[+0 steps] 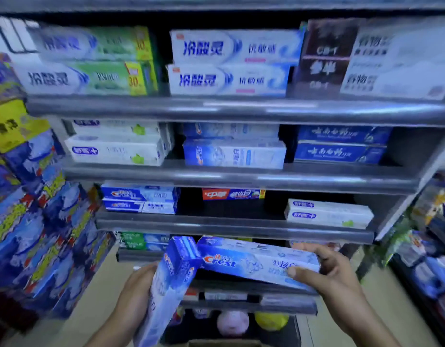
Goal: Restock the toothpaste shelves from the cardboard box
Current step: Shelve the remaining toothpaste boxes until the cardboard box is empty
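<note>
My left hand (135, 289) grips a blue and white Crest toothpaste box (170, 286), held upright and tilted, low in the view. My right hand (324, 269) holds a second Crest toothpaste box (254, 261) by its right end, lying lengthwise in front of a low shelf. The shelf unit (236, 110) has several grey tiers stocked with toothpaste boxes. On the third tier, a Crest stack (140, 197) sits left, a red box (232, 194) in the middle, white boxes (327, 212) right. A sliver of the cardboard box (224, 343) shows at the bottom edge.
A tall stack of blue and yellow packs (38, 221) stands to the left of the shelves. Another rack of goods (434, 246) stands at the right. A pink ball (232, 323) and a yellow one (271, 320) lie on the lowest tier. Beige floor (91, 304) shows below.
</note>
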### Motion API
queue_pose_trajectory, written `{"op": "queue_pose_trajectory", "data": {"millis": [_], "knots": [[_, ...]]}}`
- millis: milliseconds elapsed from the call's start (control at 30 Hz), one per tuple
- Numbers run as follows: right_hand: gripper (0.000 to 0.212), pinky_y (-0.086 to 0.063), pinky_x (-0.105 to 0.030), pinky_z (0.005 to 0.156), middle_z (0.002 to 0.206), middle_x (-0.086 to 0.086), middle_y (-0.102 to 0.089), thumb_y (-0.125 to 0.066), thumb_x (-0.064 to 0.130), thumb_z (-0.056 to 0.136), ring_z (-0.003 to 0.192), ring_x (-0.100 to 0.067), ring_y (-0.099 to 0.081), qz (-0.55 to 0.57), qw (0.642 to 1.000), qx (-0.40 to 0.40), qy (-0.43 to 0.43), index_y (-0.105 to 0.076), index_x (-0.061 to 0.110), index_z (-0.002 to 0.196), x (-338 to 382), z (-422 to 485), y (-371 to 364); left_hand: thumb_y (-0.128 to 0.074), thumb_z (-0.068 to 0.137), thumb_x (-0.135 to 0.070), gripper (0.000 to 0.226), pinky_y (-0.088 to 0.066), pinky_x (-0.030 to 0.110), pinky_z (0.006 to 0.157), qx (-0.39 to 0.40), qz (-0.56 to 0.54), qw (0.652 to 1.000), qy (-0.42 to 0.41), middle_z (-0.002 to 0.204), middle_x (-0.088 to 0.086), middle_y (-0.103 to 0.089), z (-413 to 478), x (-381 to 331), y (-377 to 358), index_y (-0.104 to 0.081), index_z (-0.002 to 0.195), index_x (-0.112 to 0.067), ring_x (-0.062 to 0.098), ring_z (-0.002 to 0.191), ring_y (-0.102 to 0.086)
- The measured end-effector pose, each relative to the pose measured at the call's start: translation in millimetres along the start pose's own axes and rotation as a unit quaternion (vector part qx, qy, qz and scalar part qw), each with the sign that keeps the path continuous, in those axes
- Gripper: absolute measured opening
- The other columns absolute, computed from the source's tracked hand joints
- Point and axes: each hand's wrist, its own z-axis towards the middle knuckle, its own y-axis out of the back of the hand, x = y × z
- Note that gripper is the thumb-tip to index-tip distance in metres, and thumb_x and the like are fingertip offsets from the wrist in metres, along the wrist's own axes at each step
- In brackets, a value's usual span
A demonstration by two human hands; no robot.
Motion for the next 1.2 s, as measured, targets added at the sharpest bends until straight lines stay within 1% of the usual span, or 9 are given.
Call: {"op": "queue_pose_trajectory", "data": {"millis": [133,233,333,500,700,833,933,1033,1200], "knots": [[0.059,-0.058,-0.023,0.066,0.088,-0.01,-0.077,-0.095,0.0,0.05,0.075,-0.016,-0.071,-0.014,0.998,0.009,0.065,-0.072,0.008,0.104,36.6,5.2,-8.7,-0.059,0.088,-0.024,0.033,-0.057,0.028,0.075,0.055,-0.041,0.996,-0.055,0.107,0.011,-0.078,-5.5,-56.0,-15.7,-0.078,0.109,-0.008,0.022,0.092,-0.075],[0.049,-0.06,-0.032,0.069,0.086,-0.004,-0.076,-0.094,0.013,0.055,0.075,-0.019,-0.07,-0.001,0.993,-0.002,0.114,-0.07,0.022,0.097,56.9,12.4,-15.3,-0.059,0.086,-0.018,0.029,-0.056,0.021,0.064,0.074,-0.035,0.992,-0.098,0.104,0.013,-0.078,-8.0,-86.0,-25.0,-0.081,0.101,-0.007,0.018,0.084,-0.075],[0.052,-0.054,-0.022,0.061,0.068,0.015,-0.068,-0.088,0.017,0.059,0.06,-0.005,-0.063,0.013,0.988,0.004,0.152,-0.059,0.02,0.103,72.1,23.9,-22.7,-0.054,0.095,-0.015,0.03,-0.052,0.023,0.059,0.05,-0.031,0.988,-0.14,0.088,0.01,-0.075,-6.4,-112.4,-26.2,-0.081,0.082,-0.013,0.015,0.069,-0.069],[0.052,-0.059,-0.024,0.075,0.109,0.005,-0.073,-0.088,0.003,0.069,0.095,-0.015,-0.074,0.005,0.974,-0.066,0.219,-0.066,0.027,0.109,92.4,58.3,-42.7,-0.044,0.102,-0.005,0.053,-0.047,0.016,0.053,0.055,-0.001,0.98,-0.189,0.07,-0.001,-0.071,10.5,-147.0,-30.4,-0.077,0.065,-0.024,0.006,0.059,-0.063],[0.061,-0.044,-0.003,0.077,0.112,0.008,-0.058,-0.091,0.017,0.071,0.095,0.017,-0.054,-0.098,0.942,-0.177,0.268,-0.063,0.029,0.124,109.1,111.7,-59.2,-0.044,0.102,-0.007,0.05,-0.048,0.016,0.052,0.057,0.003,0.974,-0.218,0.074,0.001,-0.075,36.6,-184.6,-41.1,-0.08,0.072,-0.023,0.007,0.06,-0.066],[0.062,-0.048,-0.024,0.088,0.104,0.022,-0.055,-0.09,0.037,0.072,0.095,0.001,-0.055,-0.156,0.931,-0.218,0.246,-0.063,0.02,0.125,116.8,133.6,-63.7,-0.049,0.103,-0.012,0.028,-0.054,0.019,0.062,0.021,-0.001,0.974,-0.226,0.097,0.001,-0.08,57.7,-195.1,-48.0,-0.075,0.113,-0.018,0.011,0.08,-0.075],[0.044,-0.05,-0.039,0.083,0.097,0.01,-0.058,-0.086,0.046,0.073,0.095,-0.019,-0.057,-0.189,0.922,-0.243,0.234,-0.06,0.025,0.101,120.7,144.7,-68.2,-0.052,0.103,-0.014,0.028,-0.054,0.016,0.064,-0.001,0.022,0.974,-0.225,0.103,-0.007,-0.08,76.4,-197.2,-51.5,-0.071,0.121,-0.023,0.007,0.09,-0.075],[0.039,-0.047,-0.034,0.069,0.095,-0.004,-0.066,-0.084,0.048,0.075,0.088,-0.028,-0.062,-0.21,0.923,-0.251,0.203,-0.055,0.022,0.081,123.1,153.2,-70.1,-0.047,0.104,-0.013,0.037,-0.058,0.031,0.085,-0.017,0.094,0.972,-0.213,0.114,-0.006,-0.077,97.3,-198.4,-55.3,-0.064,0.136,-0.02,0.011,0.102,-0.073],[0.032,-0.05,-0.032,0.077,0.1,-0.002,-0.068,-0.083,0.04,0.08,0.09,-0.025,-0.064,-0.244,0.924,-0.23,0.184,-0.056,0.03,0.093,126.8,155.9,-68.9,-0.039,0.103,-0.016,0.046,-0.054,0.029,0.071,-0.002,0.173,0.966,-0.192,0.08,-0.028,-0.075,112.6,-188.6,-58.3,-0.054,0.143,-0.034,0.001,0.075,-0.073]]}}
